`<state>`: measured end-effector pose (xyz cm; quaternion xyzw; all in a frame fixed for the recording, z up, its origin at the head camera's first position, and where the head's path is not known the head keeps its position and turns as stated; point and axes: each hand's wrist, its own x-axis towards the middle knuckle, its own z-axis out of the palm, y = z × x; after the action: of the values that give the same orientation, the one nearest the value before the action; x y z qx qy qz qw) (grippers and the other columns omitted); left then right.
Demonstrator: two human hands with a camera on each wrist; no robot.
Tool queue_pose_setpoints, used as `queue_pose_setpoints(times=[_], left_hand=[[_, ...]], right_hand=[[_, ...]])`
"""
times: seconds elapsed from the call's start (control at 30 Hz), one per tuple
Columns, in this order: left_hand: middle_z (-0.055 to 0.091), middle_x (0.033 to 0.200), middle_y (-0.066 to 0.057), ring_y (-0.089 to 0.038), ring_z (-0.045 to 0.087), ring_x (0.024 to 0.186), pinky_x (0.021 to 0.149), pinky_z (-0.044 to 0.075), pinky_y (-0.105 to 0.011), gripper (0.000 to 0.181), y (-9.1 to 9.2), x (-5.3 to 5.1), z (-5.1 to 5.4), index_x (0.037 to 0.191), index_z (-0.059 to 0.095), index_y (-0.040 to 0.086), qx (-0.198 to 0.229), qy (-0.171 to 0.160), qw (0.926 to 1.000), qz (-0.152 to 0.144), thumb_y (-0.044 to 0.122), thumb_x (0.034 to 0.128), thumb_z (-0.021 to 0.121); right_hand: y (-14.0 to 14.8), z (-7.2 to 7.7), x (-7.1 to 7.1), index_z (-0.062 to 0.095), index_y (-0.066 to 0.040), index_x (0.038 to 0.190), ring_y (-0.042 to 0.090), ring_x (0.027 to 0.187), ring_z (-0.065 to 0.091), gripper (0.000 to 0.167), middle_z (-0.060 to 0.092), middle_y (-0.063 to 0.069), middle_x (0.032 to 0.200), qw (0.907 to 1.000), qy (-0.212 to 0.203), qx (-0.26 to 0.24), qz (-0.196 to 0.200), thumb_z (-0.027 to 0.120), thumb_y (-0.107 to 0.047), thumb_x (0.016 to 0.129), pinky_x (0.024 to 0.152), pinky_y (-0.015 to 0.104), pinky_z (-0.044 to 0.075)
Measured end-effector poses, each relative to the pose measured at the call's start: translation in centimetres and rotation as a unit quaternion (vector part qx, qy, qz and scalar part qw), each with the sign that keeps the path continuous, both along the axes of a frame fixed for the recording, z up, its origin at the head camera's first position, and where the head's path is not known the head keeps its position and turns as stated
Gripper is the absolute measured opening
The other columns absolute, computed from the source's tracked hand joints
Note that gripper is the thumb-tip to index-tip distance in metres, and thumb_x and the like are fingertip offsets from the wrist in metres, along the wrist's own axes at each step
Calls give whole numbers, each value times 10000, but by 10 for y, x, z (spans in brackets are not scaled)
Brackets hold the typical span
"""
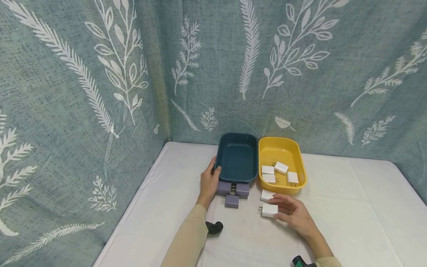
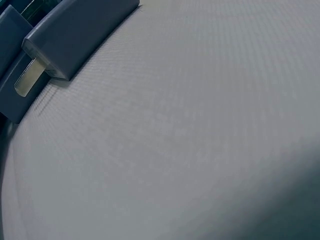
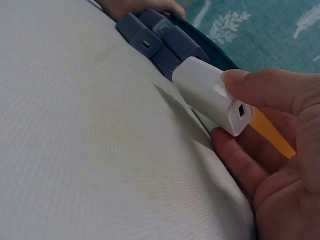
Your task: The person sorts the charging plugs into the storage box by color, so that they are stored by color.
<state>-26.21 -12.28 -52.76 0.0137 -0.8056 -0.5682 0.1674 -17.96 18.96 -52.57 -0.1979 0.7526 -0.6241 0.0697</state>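
Now, right hand [image 1: 295,213] half-curled, pinching white adapter [image 1: 269,210], left hand [image 1: 209,182] straight-fingered against teal tray [image 1: 237,160]

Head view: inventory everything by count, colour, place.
Rectangular tray: 1, teal, back centre
Second rectangular tray: 1, yellow, right of that
Blocky chargers: 6, white, four in yellow tray, two in front
Other blocky chargers: at least 4, purple, before teal tray
Printed curtain: count unclear, greenish, behind and left
Tablecloth: 1, white, beneath
Small devices: 2, black, near wrists
Sleeves: 2, beige, at bottom
Left hand: 1, at teal tray
Right hand: 1, pinching white charger
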Motion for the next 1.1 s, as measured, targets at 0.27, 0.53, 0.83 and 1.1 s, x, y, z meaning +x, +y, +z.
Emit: queue_pose_setpoints(times=[0.27,0.53,0.83,1.1], left_hand=[[463,1495,-73,-244,461,1375,1139,382,-380,515,1,-1,1,1479,424,99,15,-51,10000,-5,224,986,504],[463,1497,-67,-241,456,1378,1141,379,-376,514,1,-1,1,1481,424,117,-6,-51,10000,0,227,985,503],[466,1492,-76,-251,459,1374,1137,383,-399,513,0,0,-1,1477,433,123,-92,-56,9999,44,228,981,509],[462,1496,-68,-261,451,1381,1140,380,-415,507,1,-1,-1,1480,428,122,-37,-47,10000,35,218,988,505]], right_hand=[[0,-2,-1,529,73,1264,33,1022,667,541,694,167,1171,9998,68,-169,6,751,33,772,862,197,556],[0,-1,0,515,124,1247,53,994,673,521,692,191,1121,9989,70,-452,109,736,55,781,844,196,563],[0,-2,0,506,143,1243,67,992,679,506,702,139,1117,9977,62,-653,151,716,81,787,846,205,568],[-1,-2,-1,515,158,1225,61,1005,673,478,718,37,1103,9967,58,-802,56,711,77,797,852,205,566]])
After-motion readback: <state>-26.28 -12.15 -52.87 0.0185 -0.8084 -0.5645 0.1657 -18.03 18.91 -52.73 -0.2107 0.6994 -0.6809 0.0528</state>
